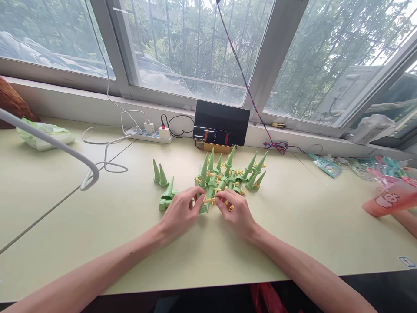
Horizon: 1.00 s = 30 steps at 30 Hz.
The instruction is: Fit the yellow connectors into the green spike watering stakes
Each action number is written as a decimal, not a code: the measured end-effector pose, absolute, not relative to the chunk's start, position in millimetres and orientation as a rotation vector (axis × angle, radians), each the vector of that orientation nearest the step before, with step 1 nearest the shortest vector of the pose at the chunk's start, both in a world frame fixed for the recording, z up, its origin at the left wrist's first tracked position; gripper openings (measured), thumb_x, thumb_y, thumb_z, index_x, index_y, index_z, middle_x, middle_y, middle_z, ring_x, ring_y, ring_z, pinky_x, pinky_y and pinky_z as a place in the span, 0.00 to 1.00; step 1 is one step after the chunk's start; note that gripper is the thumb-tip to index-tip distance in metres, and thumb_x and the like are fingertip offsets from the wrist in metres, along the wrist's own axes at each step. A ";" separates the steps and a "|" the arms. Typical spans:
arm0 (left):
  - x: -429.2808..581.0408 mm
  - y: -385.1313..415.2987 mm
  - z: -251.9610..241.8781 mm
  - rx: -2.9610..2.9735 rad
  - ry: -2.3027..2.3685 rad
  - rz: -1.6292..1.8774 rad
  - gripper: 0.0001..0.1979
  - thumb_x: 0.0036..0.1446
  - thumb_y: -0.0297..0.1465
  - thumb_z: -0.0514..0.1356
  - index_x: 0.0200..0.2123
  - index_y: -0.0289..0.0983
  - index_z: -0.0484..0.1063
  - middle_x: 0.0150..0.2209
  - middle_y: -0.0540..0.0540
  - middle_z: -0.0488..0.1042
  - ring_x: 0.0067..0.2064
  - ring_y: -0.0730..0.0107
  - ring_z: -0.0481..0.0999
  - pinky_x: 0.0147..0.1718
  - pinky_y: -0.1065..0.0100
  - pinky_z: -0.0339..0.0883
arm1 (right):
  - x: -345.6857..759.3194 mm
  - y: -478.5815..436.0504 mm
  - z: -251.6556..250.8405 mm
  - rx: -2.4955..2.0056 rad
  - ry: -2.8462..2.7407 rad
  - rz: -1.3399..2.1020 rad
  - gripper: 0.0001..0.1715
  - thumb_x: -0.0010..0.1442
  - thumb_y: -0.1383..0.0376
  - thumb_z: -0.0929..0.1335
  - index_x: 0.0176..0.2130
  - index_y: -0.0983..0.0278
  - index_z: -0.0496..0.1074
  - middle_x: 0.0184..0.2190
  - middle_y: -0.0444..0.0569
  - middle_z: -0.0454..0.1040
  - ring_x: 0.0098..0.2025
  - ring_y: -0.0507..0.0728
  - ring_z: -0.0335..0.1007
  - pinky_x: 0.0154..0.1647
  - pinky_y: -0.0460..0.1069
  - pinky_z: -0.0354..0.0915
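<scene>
My left hand (180, 212) and my right hand (235, 211) meet at the front of a cluster of green plastic cone spikes (228, 174) with small yellow valve parts. Fingers of my left hand pinch a green cone spike (202, 205). The fingers of my right hand are closed on a small yellow valve part (212, 201) at the cone's side. Three more green cones (163, 184) stand or lie apart to the left of the cluster. All of it rests on a pale green table (97, 226).
A black tablet (221, 122) leans on the sill behind the cluster with a phone on a stand in front. A white power strip (149, 134) and cables lie at back left. Packets (325, 165) and another person's hand holding a pink pouch (389, 201) are at right.
</scene>
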State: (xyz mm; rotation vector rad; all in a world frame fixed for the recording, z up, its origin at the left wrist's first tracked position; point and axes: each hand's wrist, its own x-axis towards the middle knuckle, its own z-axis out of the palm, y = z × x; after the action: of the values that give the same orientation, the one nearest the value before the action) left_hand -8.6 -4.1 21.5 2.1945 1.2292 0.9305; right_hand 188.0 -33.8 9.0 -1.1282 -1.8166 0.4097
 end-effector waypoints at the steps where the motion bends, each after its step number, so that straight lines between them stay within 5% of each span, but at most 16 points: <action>1: -8.6 -4.3 21.7 2.198 1.224 0.930 0.08 0.67 0.34 0.53 0.38 0.39 0.69 0.30 0.53 0.71 0.25 0.75 0.62 0.29 0.70 0.58 | 188.2 -33.4 8.3 -1.123 -1.823 0.412 0.07 0.67 0.67 0.66 0.40 0.62 0.75 0.34 0.49 0.74 0.31 0.54 0.69 0.28 0.46 0.69; 30: -8.1 -5.4 21.9 2.284 1.068 0.924 0.10 0.67 0.33 0.52 0.40 0.38 0.72 0.31 0.50 0.73 0.26 0.74 0.66 0.29 0.70 0.62 | 188.9 -32.5 7.1 -1.060 -1.924 0.470 0.09 0.67 0.63 0.66 0.41 0.63 0.76 0.33 0.51 0.76 0.33 0.55 0.72 0.26 0.47 0.69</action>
State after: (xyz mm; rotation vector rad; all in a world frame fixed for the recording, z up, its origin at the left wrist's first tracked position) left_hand -8.1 -5.4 21.9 2.2839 1.0677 0.9245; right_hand 188.9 -32.5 7.1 -1.0600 -1.9242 0.4695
